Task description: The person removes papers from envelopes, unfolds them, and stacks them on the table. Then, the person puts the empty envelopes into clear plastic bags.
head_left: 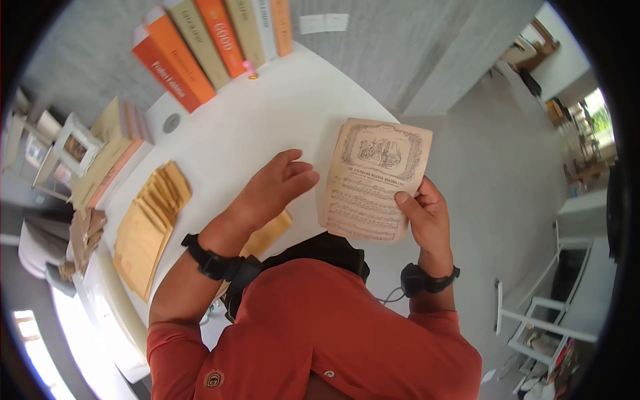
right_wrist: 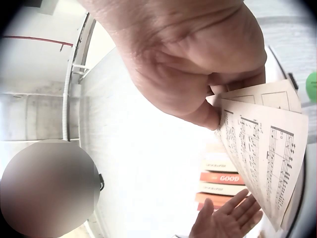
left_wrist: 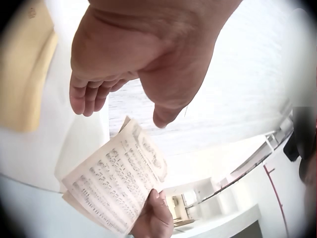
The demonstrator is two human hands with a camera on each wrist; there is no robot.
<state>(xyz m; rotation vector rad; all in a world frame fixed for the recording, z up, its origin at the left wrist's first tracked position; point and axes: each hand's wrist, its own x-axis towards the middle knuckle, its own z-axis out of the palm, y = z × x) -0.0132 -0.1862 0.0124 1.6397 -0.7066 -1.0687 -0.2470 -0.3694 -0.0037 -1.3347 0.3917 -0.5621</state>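
Observation:
My right hand (head_left: 430,212) pinches aged sheet music (head_left: 377,180) by its right edge, thumb on the printed front. An engraved picture and a title head the page, with staves below. In the right wrist view, more than one sheet (right_wrist: 262,148) shows, slightly fanned apart. My left hand (head_left: 279,181) hovers over the white table, just left of the pages, holding nothing. In the left wrist view, its fingers (left_wrist: 91,96) are loosely bent and the thumb stands apart. A brown paper envelope (head_left: 268,233) lies partly hidden under the left forearm.
On the white table (head_left: 280,100), a pile of brown envelopes (head_left: 150,227) lies at the left. Upright books (head_left: 177,60) line the back by the wall, with a small pink object (head_left: 250,69) before them. More books (head_left: 110,153) and a white picture frame (head_left: 77,145) stand far left.

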